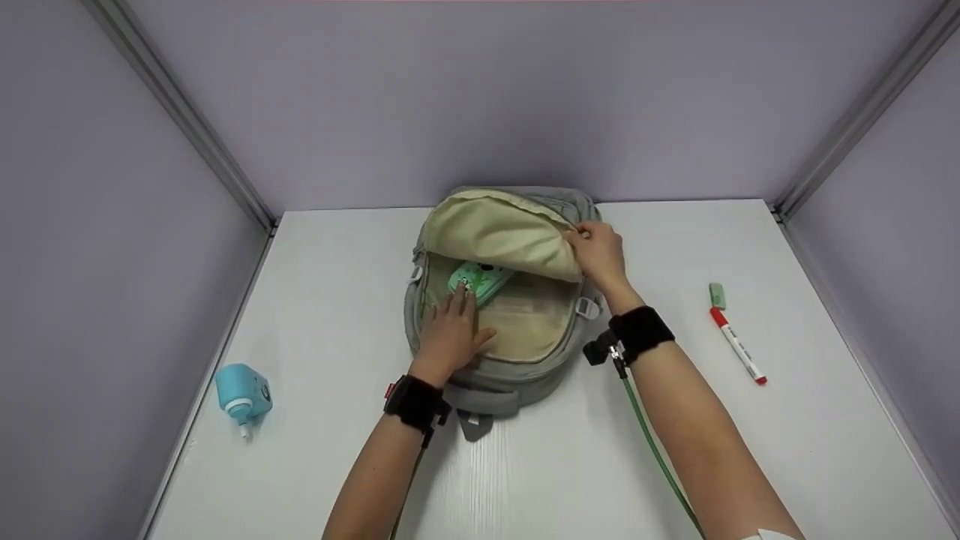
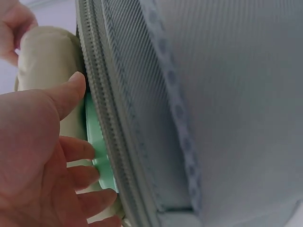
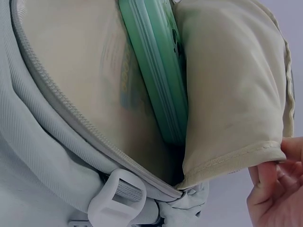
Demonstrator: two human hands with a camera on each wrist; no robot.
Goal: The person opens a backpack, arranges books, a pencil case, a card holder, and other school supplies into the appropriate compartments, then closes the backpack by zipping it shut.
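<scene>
A grey backpack [image 1: 525, 375] lies unzipped on the white table [image 1: 787, 450], showing its beige lining. My right hand [image 1: 598, 251] pinches the edge of the beige-lined flap [image 1: 495, 232] and holds it lifted off the opening. My left hand [image 1: 452, 330] reaches into the opening, its straight fingers touching a flat mint-green case [image 1: 480, 281] that lies half under the flap. The left wrist view has the left hand [image 2: 42, 161] beside the zipper with the green case [image 2: 96, 142] at its fingertips. In the right wrist view the green case [image 3: 156, 71] stands between the lining and the flap [image 3: 232, 85], whose hem my right hand [image 3: 274, 189] grips.
A small light-blue device [image 1: 242, 392] lies near the table's left edge. A red-capped white marker [image 1: 739, 345] and a small green piece [image 1: 717, 295] lie to the right of the bag. Lilac booth walls close off three sides. A white buckle [image 3: 118, 203] hangs at the bag's side.
</scene>
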